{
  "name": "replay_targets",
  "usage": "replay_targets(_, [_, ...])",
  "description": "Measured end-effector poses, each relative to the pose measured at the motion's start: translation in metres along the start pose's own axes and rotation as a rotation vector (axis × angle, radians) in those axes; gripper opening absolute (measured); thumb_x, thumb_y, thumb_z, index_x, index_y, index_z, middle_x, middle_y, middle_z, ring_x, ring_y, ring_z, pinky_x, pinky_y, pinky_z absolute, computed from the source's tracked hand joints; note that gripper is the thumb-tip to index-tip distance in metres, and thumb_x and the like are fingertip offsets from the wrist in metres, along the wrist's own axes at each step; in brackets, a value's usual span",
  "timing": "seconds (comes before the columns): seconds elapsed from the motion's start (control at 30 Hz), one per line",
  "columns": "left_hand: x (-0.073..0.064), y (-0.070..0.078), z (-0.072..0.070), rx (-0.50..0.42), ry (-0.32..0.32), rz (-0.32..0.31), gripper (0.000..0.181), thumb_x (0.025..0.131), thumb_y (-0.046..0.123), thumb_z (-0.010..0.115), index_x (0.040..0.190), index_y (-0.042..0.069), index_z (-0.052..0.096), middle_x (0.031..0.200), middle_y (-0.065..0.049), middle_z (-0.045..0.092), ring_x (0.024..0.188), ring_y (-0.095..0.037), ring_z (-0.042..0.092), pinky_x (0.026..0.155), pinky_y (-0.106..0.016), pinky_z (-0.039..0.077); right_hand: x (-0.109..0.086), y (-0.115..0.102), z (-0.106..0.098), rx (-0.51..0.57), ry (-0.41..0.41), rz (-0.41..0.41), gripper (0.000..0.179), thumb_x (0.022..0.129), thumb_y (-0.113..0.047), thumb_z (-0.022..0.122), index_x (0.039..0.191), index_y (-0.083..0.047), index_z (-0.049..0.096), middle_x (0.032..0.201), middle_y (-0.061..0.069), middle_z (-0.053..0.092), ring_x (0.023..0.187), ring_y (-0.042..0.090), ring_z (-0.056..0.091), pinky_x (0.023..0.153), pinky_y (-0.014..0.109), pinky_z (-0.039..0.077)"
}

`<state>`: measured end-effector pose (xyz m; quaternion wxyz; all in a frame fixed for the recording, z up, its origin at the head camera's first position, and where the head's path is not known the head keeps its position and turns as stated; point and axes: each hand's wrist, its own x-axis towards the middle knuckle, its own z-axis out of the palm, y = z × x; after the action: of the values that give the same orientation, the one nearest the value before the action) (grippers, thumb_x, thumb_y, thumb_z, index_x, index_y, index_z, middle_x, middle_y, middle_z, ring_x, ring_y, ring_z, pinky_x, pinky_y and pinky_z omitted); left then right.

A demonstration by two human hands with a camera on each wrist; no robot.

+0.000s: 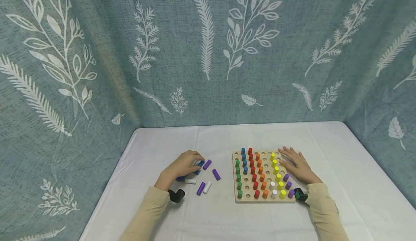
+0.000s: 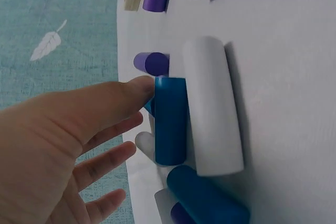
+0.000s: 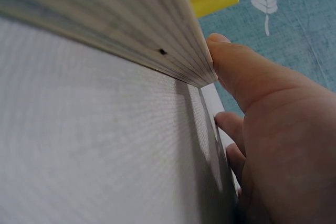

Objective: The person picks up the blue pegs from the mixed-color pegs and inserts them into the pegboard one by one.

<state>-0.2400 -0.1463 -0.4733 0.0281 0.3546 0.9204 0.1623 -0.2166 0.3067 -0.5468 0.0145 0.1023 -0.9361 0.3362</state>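
By the pegs (image 1: pixel 216 175): hands (image 1: pixel 183 164) (backs upward).

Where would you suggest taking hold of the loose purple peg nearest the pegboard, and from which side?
Probably the middle of the purple peg, from above, pinching across its rounded sides: this cylinder lies flat, touching nothing but the white cloth.

The pegboard (image 1: pixel 264 201) is showing matt wood. The blue peg (image 2: pixel 171 124) is looking smooth. The cloth-covered worktop (image 1: pixel 208 136) is appearing matt.
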Motion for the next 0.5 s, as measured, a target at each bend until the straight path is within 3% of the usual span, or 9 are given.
replay_targets(0.3, [0.0028,-0.0008,-0.0011,0.023,-0.009,-0.015,0.034,0.083,0.017,0.069,0.115,0.007,0.064,0.115,-0.011,0.061,0.112,-0.033,0.051,0.096,-0.053,0.039,-0.0006,0.0008,0.0008,0.005,-0.001,-0.004,0.060,0.091,-0.046,0.052,0.140,-0.014,0.039,0.150,0.022,0.022,0.139,0.043,0.007,0.111,0.058,-0.005])
replay_targets(0.5, [0.0040,0.0027,0.0017,0.009,0.015,-0.067,0.034,0.082,0.019,0.070,0.115,0.011,0.064,0.115,-0.009,0.062,0.115,-0.033,0.049,0.101,-0.055,0.033,-0.0002,0.0010,0.0008,0.002,0.009,-0.014,0.059,0.092,-0.045,0.052,0.140,-0.014,0.040,0.149,0.022,0.023,0.139,0.044,0.008,0.110,0.058,-0.004])
